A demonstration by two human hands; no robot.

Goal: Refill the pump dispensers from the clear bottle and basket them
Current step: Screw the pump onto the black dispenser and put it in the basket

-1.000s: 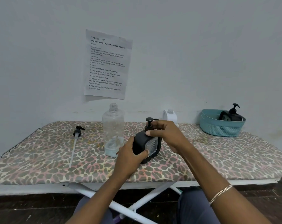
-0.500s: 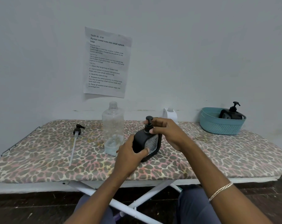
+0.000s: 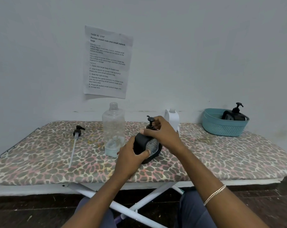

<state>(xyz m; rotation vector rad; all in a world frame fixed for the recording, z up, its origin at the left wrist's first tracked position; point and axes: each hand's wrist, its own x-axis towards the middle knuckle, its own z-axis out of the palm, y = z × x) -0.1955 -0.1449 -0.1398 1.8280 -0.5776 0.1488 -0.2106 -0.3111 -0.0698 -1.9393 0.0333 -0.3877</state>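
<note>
One leopard-print ironing board (image 3: 40, 155) carries everything. At its far right sits the teal basket (image 3: 221, 130), with a second black dispenser (image 3: 235, 116) already inside. The clear bottle (image 3: 113, 127) stands open near the middle, with only a shallow pool of pale liquid at its bottom, so it is probably light and easy to tip. Just right of it, tilted on the cover, is the black pump dispenser (image 3: 140, 143). The left hand (image 3: 131, 160) grips its body, thumb laid across the ribbed clear panel. The right hand (image 3: 164, 134) has its fingers curled round the collar under the pump head, apparently screwing it on. The body looks like stiff, smooth plastic, heavier once filled; it is best carried by its broad sides, not by the thin nozzle. A white bottle (image 3: 172, 118) waits capless behind, and a loose pump (image 3: 77, 131) with its long tube lies at the left.
</note>
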